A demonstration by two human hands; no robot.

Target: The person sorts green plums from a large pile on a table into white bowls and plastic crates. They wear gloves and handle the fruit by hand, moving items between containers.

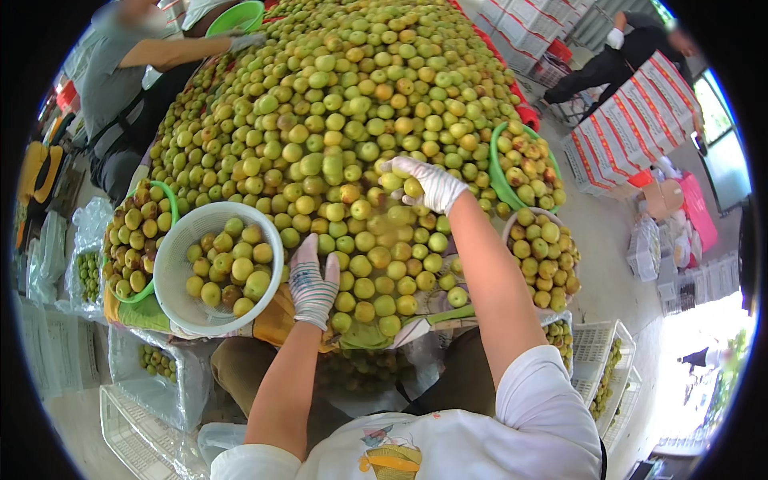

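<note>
A large heap of green-yellow round fruit (354,126) covers the surface before me. My right hand (423,183), in a white striped knit glove, holds fruit in its curled fingers over the heap. Gloved alike, my left hand (314,282) rests at the heap's near edge, fingers apart, beside loose fruit; whether its palm touches any is hidden. To its left stands a white plastic colander (276,270), partly filled with fruit. Green-rimmed baskets piled with fruit stand at the far left (174,201) and at the right (497,171), the latter above a pale bowl (510,225) heaped with fruit.
A co-worker (120,90) reaches into the heap at upper left, near a green basin (237,18). Another person (624,60) stands at upper right by stacked cartons (636,126). White plastic crates (591,348) are at lower right, and a plastic-lined crate (129,360) is at lower left.
</note>
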